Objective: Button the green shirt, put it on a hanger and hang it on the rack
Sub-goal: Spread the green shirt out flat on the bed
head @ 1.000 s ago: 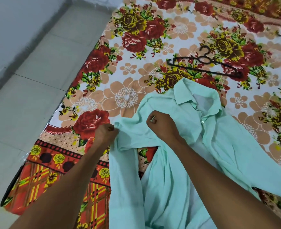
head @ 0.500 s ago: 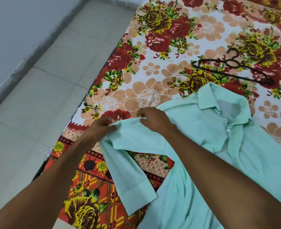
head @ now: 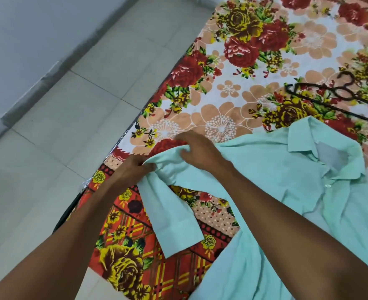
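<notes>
Both our hands pinch the green shirt's [head: 276, 169] sleeve on the floral bedsheet [head: 222, 105]: left hand [head: 135, 167] at its fold, right hand [head: 197, 151] beside. We should pull it flat before buttoning; hanger [head: 334, 96] lies near.

Both hands close together — left hand [head: 135, 167] and right hand [head: 197, 148] fingers seemingly pinching.

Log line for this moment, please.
left hand: grips sleeve | right hand: grips green shirt shoulder | hanger: untouched on bedsheet
</notes>
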